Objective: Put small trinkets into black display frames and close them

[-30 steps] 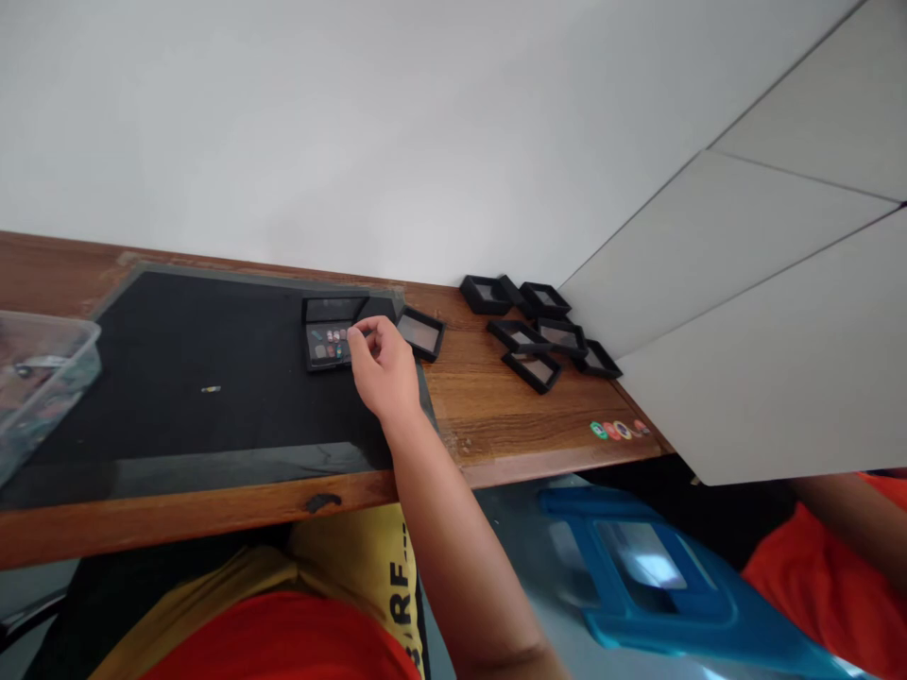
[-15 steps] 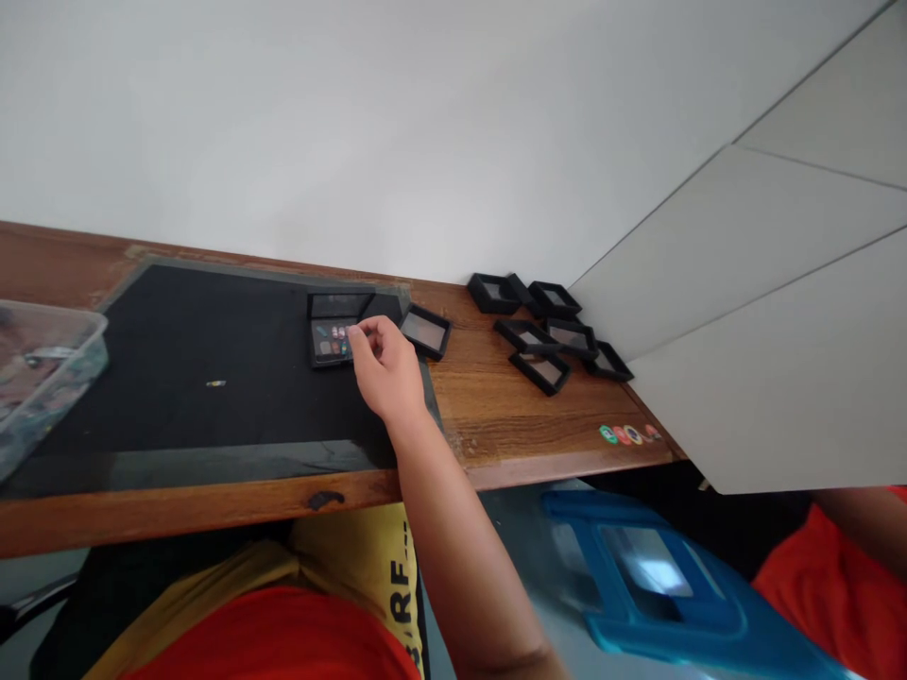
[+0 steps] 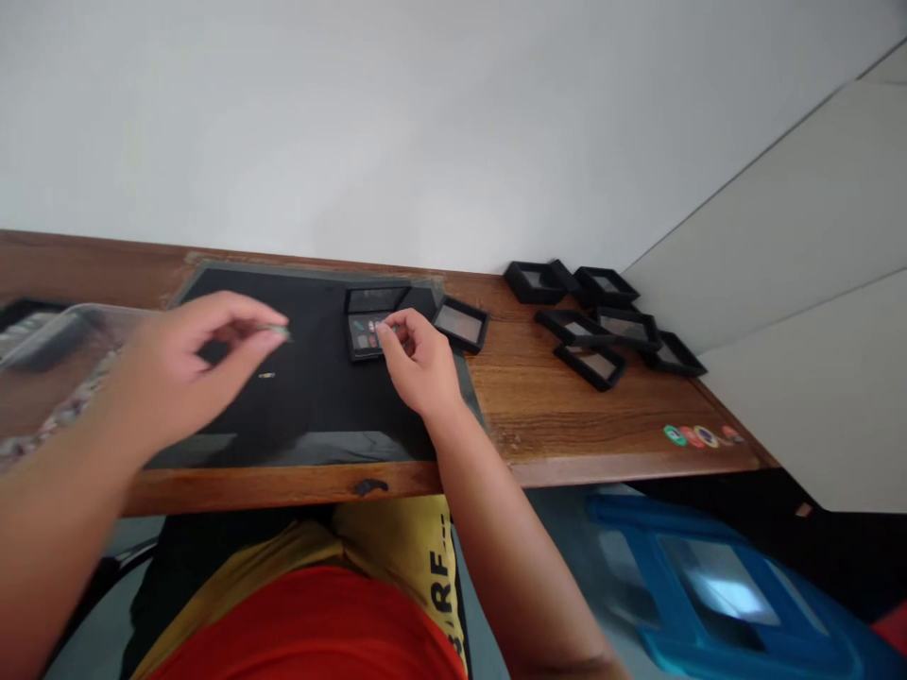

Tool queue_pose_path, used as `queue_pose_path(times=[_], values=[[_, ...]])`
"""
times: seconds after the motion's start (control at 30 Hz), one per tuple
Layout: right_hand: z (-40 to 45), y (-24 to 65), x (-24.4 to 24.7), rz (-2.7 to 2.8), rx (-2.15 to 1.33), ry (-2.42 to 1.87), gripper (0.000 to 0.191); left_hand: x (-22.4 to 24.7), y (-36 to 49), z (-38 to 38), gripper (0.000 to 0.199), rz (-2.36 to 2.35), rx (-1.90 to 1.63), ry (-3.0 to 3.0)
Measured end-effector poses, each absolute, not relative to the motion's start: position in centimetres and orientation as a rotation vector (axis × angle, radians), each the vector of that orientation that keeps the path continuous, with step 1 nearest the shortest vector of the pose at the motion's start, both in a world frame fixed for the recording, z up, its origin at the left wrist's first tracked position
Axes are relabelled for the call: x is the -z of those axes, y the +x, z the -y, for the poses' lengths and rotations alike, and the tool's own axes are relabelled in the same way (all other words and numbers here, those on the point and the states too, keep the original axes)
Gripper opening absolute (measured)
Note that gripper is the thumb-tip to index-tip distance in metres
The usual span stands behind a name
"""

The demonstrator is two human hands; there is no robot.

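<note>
My left hand (image 3: pixel 205 364) is over the black mat (image 3: pixel 312 416), blurred by motion. Its thumb and forefinger pinch a small greenish piece (image 3: pixel 282 332), too small to name. My right hand (image 3: pixel 421 364) rests at an open black box (image 3: pixel 365 351), thumb and fingertips closed together over its right side; whether they hold anything is hidden. Several small coloured pieces lie in rows inside this box, and its lid (image 3: pixel 375 299) stands raised at the back. One tiny shiny piece (image 3: pixel 266 376) lies alone on the mat between my hands.
A clear plastic tub (image 3: pixel 92 378) of small pieces stands left, partly behind my left hand. A windowed black box (image 3: pixel 460 324) sits right of my right hand. Several more black boxes (image 3: pixel 595 364) are scattered further right, near round stickers (image 3: pixel 701 435). A blue plastic chair (image 3: pixel 737 595) stands below.
My left hand has come into view from the left with a small greenish piece in its pinch. My right hand stays at the box. The view has shifted left.
</note>
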State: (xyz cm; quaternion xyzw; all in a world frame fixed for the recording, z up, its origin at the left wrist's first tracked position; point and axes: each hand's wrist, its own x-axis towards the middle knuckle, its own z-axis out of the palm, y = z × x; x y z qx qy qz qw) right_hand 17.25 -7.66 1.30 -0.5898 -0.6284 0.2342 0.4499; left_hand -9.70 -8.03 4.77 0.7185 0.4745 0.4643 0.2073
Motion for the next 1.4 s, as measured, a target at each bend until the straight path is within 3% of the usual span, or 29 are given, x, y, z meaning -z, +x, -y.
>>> queue_pose_path(times=[0.17, 0.37, 0.67, 1.13, 1.4], values=[[7.6, 17.1, -1.1, 1.585, -0.64, -1.328, 0.017, -1.2, -1.3, 4.8, 0.016, -0.889, -1.355, 1.848], [7.3, 16.7, -0.5, 1.509, -0.934, -1.079, 0.012, 0.4, 0.7, 5.5, 0.011, -0.909, -1.615, 1.836], [7.0, 16.9, -1.3, 1.383, -1.28, -1.004, 0.04, 1.1, -0.4, 4.7, 0.006, -0.919, -1.639, 1.822], [7.2, 16.8, -1.1, 1.404, -1.109, -1.1, 0.039, 0.3, -0.5, 5.3, 0.02, -1.08, -1.479, 1.828], [8.2, 16.2, -1.0, 1.591, -0.56, -1.275, 0.029, 0.6, -0.4, 4.8, 0.023, -1.025, -1.443, 1.603]])
